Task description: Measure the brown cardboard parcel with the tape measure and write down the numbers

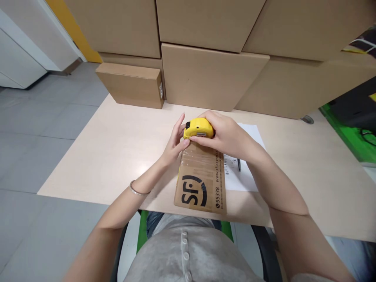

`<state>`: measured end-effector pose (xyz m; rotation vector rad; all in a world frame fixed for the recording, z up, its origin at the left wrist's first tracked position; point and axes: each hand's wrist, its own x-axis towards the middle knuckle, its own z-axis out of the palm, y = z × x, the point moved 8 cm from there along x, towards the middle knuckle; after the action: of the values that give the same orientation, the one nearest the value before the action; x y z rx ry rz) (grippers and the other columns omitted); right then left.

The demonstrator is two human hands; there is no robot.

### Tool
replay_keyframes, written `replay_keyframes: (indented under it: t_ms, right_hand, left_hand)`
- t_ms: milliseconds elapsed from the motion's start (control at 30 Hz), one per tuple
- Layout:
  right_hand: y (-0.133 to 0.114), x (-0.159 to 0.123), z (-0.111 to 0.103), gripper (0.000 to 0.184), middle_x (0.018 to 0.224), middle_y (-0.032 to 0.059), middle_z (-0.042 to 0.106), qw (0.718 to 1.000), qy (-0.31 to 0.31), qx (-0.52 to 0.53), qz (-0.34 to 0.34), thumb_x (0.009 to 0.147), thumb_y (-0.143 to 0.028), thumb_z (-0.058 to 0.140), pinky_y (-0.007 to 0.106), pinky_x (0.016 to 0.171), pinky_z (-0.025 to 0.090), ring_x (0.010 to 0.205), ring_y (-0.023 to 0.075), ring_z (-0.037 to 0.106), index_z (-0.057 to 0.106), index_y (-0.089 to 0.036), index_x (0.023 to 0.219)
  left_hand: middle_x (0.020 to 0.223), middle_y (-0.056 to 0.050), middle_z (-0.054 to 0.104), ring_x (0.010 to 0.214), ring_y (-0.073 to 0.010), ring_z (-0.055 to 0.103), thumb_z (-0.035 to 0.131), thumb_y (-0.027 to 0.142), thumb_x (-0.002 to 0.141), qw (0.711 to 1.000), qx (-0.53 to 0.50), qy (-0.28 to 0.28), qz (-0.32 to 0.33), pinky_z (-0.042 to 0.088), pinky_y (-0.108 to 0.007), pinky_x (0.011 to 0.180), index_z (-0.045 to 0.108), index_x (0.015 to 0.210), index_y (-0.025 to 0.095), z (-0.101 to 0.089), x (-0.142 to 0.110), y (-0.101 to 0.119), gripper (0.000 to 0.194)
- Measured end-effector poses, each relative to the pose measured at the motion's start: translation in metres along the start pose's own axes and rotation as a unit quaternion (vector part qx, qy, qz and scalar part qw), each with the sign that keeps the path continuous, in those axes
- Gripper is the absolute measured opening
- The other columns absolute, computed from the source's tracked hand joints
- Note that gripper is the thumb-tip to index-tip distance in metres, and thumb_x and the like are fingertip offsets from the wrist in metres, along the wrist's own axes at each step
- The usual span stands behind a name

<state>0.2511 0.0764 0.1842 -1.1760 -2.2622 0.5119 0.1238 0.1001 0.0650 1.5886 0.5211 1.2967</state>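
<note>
My right hand (225, 131) is wrapped round a yellow tape measure (200, 127) with a black button. The tape measure sits at the far end of a taped brown cardboard box (202, 168), printed with a black SF logo. My left hand (175, 143) is at the tape measure's front end, its thumb against the lower corner and its index finger raised. Its other fingers are partly hidden behind the tape measure. A thin yellow strip (178, 173) shows along the box's left edge; whether it is the tape's blade is unclear.
White paper (249, 182) with writing lies under the box's right side, a dark pen (239, 165) on it. Large cardboard boxes (205, 78) stand stacked along the table's (117, 156) back edge, with a smaller box (138, 87) before them. A green surface (346, 137) is at right.
</note>
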Motion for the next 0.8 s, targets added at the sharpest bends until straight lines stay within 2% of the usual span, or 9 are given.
replay_keyframes:
  t_ms: [133,267,367,467,533,600,667,733,800]
  right_hand:
    - [0.025,-0.009,-0.011,0.035,0.098,0.0039,0.071,0.991,0.086,0.089,0.056,0.087,-0.050,0.081,0.035,0.072,0.051,0.085,0.0237,0.066,0.061,-0.026,0.104]
    - [0.086,-0.038,-0.024,0.044,0.075,-0.0025,0.061,0.924,0.194,0.271,0.190,0.084,-0.062,0.081,0.024,0.044,0.033,0.053,0.0104,0.045,0.061,-0.025,0.097]
    - [0.116,-0.049,-0.014,0.046,0.070,-0.0011,0.063,0.881,0.191,0.362,0.237,0.083,-0.066,0.079,0.023,0.036,0.019,0.045,0.0069,0.030,0.063,-0.023,0.091]
    - [0.131,-0.051,0.004,0.050,0.066,-0.0011,0.062,0.855,0.165,0.416,0.261,0.076,-0.067,0.083,0.021,0.034,0.014,0.044,0.0050,0.028,0.064,-0.021,0.081]
    - [0.135,-0.050,0.010,0.051,0.065,-0.0012,0.061,0.843,0.155,0.439,0.270,0.072,-0.067,0.086,0.018,0.033,0.013,0.043,0.0037,0.029,0.065,-0.020,0.078]
    - [0.137,-0.051,0.008,0.050,0.066,0.0003,0.065,0.837,0.158,0.451,0.268,0.071,-0.066,0.086,0.017,0.032,0.012,0.042,0.0027,0.030,0.068,-0.019,0.079]
    - [0.134,-0.058,-0.004,0.047,0.070,0.0023,0.069,0.834,0.179,0.451,0.262,0.074,-0.063,0.085,0.017,0.032,0.011,0.041,0.0023,0.031,0.071,-0.019,0.082]
    - [0.127,-0.071,-0.023,0.041,0.071,0.0029,0.071,0.833,0.215,0.440,0.255,0.077,-0.059,0.083,0.017,0.031,0.010,0.041,0.0028,0.032,0.073,-0.019,0.082]
    - [0.113,-0.090,-0.039,0.036,0.072,0.0037,0.072,0.840,0.238,0.417,0.253,0.083,-0.055,0.079,0.019,0.031,0.009,0.040,0.0031,0.031,0.073,-0.020,0.081]
  left_hand:
    - [0.171,-0.010,0.043,0.158,-0.0397,0.039,0.048,0.081,0.095,0.994,0.092,0.006,0.051,0.036,-0.055,0.128,0.025,0.169,0.035,-0.013,-0.013,0.031,0.091]
    - [0.168,-0.013,0.045,0.156,-0.0389,0.042,0.052,0.089,0.086,0.971,0.171,-0.038,0.166,0.035,-0.059,0.131,0.036,0.167,0.028,-0.008,-0.055,0.086,0.102]
    - [0.164,-0.013,0.048,0.149,-0.0390,0.050,0.061,0.093,0.074,0.942,0.224,-0.065,0.243,0.037,-0.060,0.130,0.040,0.165,0.027,0.006,-0.088,0.110,0.115]
    - [0.162,-0.016,0.048,0.149,-0.0369,0.051,0.082,0.073,0.074,0.911,0.282,-0.116,0.277,0.044,-0.055,0.127,0.039,0.166,0.022,0.023,-0.105,0.109,0.113]
    - [0.161,-0.017,0.048,0.150,-0.0349,0.051,0.089,0.056,0.076,0.911,0.278,-0.116,0.281,0.047,-0.051,0.126,0.038,0.166,0.020,0.024,-0.106,0.104,0.110]
    - [0.162,-0.014,0.048,0.149,-0.0338,0.053,0.089,0.053,0.078,0.930,0.237,-0.077,0.269,0.050,-0.051,0.124,0.037,0.166,0.026,0.017,-0.104,0.101,0.106]
    - [0.163,-0.007,0.051,0.146,-0.0329,0.057,0.083,0.053,0.086,0.952,0.187,-0.008,0.242,0.054,-0.053,0.120,0.038,0.164,0.039,0.003,-0.100,0.101,0.091]
    - [0.160,-0.002,0.056,0.142,-0.0312,0.061,0.071,0.047,0.097,0.962,0.163,0.105,0.193,0.053,-0.055,0.119,0.044,0.158,0.049,-0.017,-0.097,0.100,0.066]
    - [0.155,0.000,0.062,0.144,-0.0299,0.060,0.062,0.041,0.104,0.957,0.172,0.214,0.095,0.046,-0.056,0.124,0.058,0.148,0.046,-0.037,-0.094,0.093,0.044]
